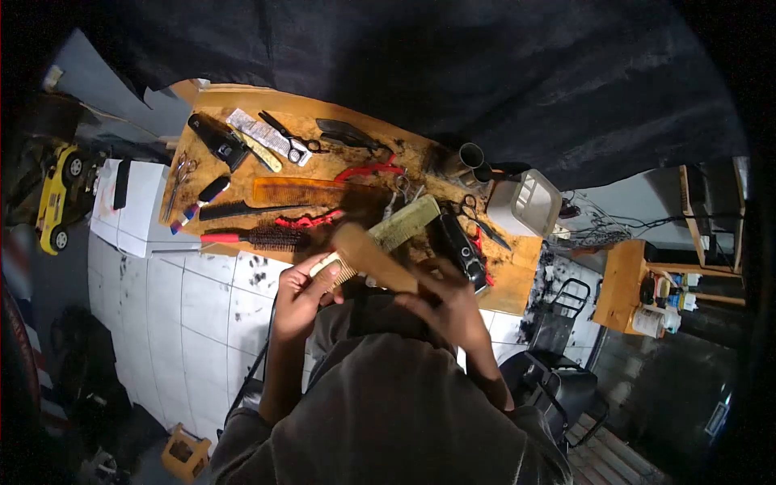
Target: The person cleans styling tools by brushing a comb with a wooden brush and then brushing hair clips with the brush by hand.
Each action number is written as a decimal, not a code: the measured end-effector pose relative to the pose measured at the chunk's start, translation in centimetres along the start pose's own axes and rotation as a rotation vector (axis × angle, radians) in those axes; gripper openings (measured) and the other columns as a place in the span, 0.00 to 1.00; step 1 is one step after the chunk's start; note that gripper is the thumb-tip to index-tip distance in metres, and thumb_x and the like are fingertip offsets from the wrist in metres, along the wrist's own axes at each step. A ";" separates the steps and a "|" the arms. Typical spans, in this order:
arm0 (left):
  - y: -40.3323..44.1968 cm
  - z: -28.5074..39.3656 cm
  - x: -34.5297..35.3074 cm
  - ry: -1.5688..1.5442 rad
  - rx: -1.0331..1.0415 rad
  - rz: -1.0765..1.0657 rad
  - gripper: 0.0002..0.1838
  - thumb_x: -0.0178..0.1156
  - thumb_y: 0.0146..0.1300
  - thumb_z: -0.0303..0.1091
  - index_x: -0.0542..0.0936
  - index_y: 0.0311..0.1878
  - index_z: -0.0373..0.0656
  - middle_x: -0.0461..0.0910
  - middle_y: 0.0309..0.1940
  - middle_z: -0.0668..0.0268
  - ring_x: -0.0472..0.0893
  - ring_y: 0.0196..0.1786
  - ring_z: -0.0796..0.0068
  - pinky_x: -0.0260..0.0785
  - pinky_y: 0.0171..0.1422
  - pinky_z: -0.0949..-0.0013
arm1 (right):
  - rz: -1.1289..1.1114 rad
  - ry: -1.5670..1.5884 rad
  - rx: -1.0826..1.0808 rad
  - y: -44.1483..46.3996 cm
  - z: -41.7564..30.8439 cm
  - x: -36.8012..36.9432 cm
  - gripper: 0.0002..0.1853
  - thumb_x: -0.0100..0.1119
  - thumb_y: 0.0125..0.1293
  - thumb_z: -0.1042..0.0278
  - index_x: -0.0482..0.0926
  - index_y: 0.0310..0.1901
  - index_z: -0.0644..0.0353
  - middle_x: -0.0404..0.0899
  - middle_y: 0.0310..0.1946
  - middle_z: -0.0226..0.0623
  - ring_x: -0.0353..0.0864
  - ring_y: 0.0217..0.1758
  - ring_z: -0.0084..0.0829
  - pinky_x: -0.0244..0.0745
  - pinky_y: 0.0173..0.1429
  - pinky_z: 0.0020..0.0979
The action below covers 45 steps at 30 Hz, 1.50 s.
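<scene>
In my left hand, fingers closed round its near end, is a pale cream comb slanting up to the right over the table edge. My right hand grips a wooden brush, smeared by motion, whose head lies across the middle of the comb. The brush's bristles are not visible, and whether it touches the comb I cannot tell. Just beyond the hands lie a round brush with a red handle and an orange comb. A black hair clipper rests right of the comb.
The wooden table is strewn with dark hair clippings. It carries another clipper, scissors, a metal cup and a clear plastic container. A yellow toy car is at far left; a black chair stands at right.
</scene>
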<state>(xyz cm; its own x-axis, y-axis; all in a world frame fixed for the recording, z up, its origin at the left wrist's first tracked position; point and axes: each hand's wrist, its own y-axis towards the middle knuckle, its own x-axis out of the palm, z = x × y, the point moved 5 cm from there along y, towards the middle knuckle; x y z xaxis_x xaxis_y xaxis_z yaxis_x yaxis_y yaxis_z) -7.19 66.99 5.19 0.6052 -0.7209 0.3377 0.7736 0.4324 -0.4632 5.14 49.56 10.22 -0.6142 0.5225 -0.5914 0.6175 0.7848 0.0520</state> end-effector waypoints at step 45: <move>2.9 1.8 -2.5 0.151 0.156 -0.191 0.12 0.54 0.67 0.27 0.77 0.50 0.31 0.81 0.31 0.64 0.71 0.22 0.86 0.59 0.26 0.81 | 0.676 -0.148 0.161 1.3 1.8 -3.9 0.18 0.71 0.53 0.70 0.81 0.44 0.70 0.78 0.32 0.46 0.78 0.32 0.36 0.71 0.36 0.34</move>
<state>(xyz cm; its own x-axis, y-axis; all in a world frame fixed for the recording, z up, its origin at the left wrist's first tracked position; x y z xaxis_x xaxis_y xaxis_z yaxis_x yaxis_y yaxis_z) -6.11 71.01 4.45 0.4197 -0.8647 0.2760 0.8977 0.3505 -0.2670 9.25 47.97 11.15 -0.0047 0.8178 -0.5755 0.9118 0.2399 0.3333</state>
